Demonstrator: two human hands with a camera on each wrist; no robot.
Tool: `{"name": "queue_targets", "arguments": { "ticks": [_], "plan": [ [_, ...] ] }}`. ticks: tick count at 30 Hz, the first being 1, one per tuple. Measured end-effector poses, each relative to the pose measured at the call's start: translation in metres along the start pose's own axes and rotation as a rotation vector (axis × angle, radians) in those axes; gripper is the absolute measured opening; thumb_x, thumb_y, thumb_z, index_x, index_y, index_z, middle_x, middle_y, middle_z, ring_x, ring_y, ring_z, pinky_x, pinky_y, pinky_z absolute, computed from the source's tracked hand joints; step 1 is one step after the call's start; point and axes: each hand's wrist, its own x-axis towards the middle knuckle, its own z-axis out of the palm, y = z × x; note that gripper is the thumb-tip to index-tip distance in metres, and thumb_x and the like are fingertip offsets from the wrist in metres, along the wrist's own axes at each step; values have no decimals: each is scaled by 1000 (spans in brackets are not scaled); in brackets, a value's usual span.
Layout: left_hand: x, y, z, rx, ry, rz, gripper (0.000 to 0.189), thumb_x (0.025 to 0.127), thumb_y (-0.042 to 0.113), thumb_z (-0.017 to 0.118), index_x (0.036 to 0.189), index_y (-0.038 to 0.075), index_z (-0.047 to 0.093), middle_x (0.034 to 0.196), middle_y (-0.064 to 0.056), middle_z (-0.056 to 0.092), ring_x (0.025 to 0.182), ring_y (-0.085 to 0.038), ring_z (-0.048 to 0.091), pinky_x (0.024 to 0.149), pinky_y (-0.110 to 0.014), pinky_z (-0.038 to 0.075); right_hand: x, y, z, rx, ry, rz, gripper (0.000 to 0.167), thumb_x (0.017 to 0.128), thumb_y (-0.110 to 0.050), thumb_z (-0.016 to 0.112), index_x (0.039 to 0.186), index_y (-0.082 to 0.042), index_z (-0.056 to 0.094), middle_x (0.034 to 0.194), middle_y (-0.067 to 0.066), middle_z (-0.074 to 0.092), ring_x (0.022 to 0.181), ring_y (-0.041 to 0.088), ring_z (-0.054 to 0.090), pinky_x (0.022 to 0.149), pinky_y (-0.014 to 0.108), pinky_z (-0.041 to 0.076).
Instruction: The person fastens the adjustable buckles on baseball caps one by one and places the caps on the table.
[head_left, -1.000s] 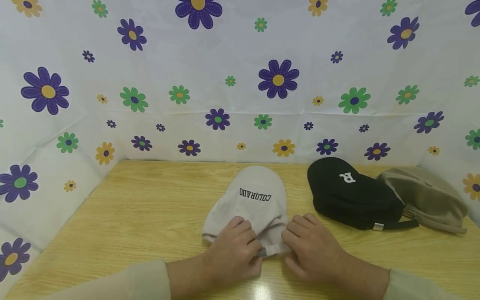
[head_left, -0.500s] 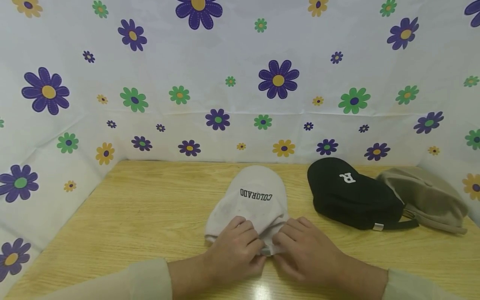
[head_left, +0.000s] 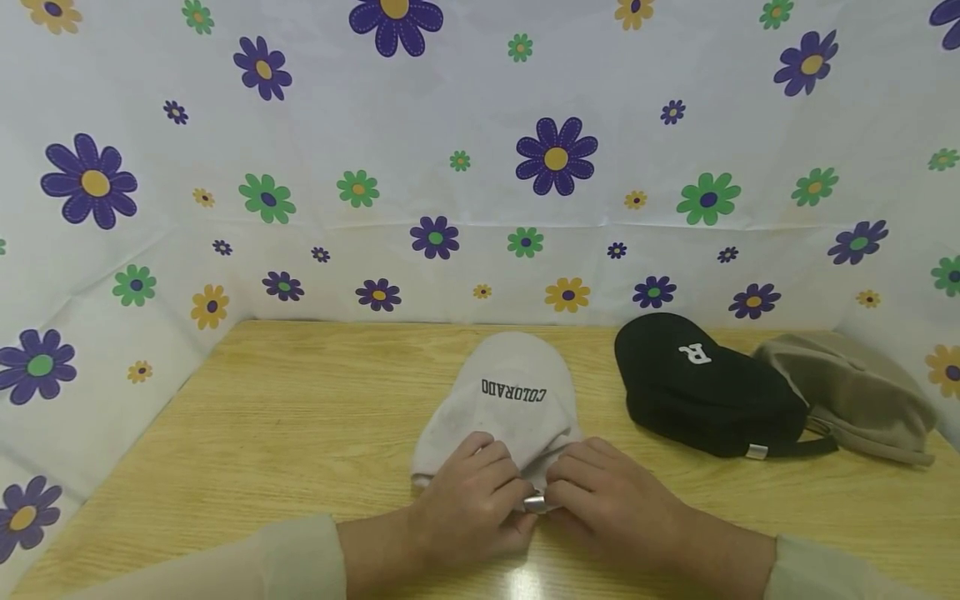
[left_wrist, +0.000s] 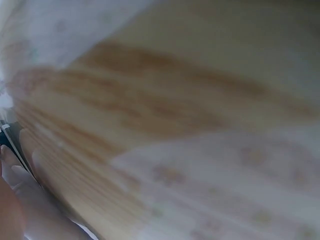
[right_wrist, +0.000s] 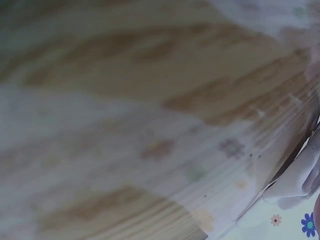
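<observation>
An off-white baseball cap (head_left: 498,417) lies at the middle of the table, brim away from me, with COLORADO reading upside down. At its back strap my left hand (head_left: 474,504) pinches the near edge with curled fingers. Close by on the right, my right hand (head_left: 611,500) pinches the other part of the strap. Between the two hands a small metal buckle (head_left: 536,504) shows. The fingertips and most of the strap are hidden. Only a pale piece of the cap (right_wrist: 297,175) shows at the edge of the right wrist view; both wrist views are largely blurred.
To the right lies a black cap (head_left: 697,400) with a white R and a loose strap. An olive-brown cap (head_left: 855,392) sits against it at the far right. The wooden table (head_left: 300,408) is walled by a flower-printed white cloth (head_left: 480,108).
My right hand has moved left along the strap, closing the gap to my left hand. The strap between them has shortened, and the buckle has tipped into plainer view. The cap shifted slightly right.
</observation>
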Motion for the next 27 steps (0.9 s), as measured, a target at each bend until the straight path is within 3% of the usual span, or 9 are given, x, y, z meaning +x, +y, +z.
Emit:
{"name": "queue_targets", "arguments": {
  "ticks": [11, 27],
  "plan": [
    [0, 1, 0, 42, -35, -13, 13, 72, 32, 71, 72, 19, 67, 70, 9, 59, 68, -11, 51, 78, -30, 41, 0, 2, 1, -20, -20, -24, 9, 88, -20, 73, 86, -18, 65, 91, -8, 61, 89, 10, 58, 82, 25, 43],
    [0, 2, -3, 89, -71, -31, 15, 71, 34, 70, 70, 20, 65, 69, 9, 57, 74, -13, 50, 84, -38, 38, -1, 3, -1, -35, -12, -24, 13, 84, -17, 75, 82, -17, 62, 87, -7, 58, 85, 10, 55, 77, 25, 41]
  ]
}}
